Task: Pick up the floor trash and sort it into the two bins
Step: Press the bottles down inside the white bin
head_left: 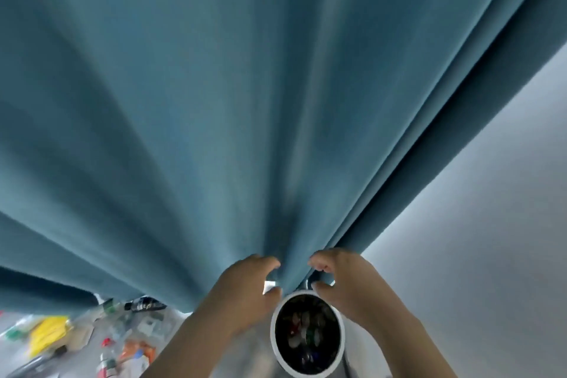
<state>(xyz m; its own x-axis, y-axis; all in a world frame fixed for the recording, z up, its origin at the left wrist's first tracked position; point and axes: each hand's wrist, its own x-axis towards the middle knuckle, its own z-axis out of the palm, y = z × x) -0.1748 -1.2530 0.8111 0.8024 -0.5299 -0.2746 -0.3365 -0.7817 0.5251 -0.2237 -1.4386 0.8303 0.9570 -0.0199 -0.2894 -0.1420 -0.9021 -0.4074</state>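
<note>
A white round bin [340, 328] with a black liner stands below the curtain hem and holds several bottles and caps. My left hand [242, 288] hovers just left of its rim, fingers and thumb curved in a C, with a small pale patch [270, 285] between them; whether that is a held scrap is unclear. My right hand [343, 279] is above the bin's right side, fingers curled and apart from the thumb, with nothing seen in it. Floor trash [92, 337] lies at the lower left: a yellow wrapper [49, 334], an orange packet [135, 353], clear bottles.
A large blue-green curtain [245, 101] fills most of the view, with one fold hanging between my two hands. A pale grey wall [491, 239] is on the right. A dark curved rim [310, 281] shows behind my right fingers.
</note>
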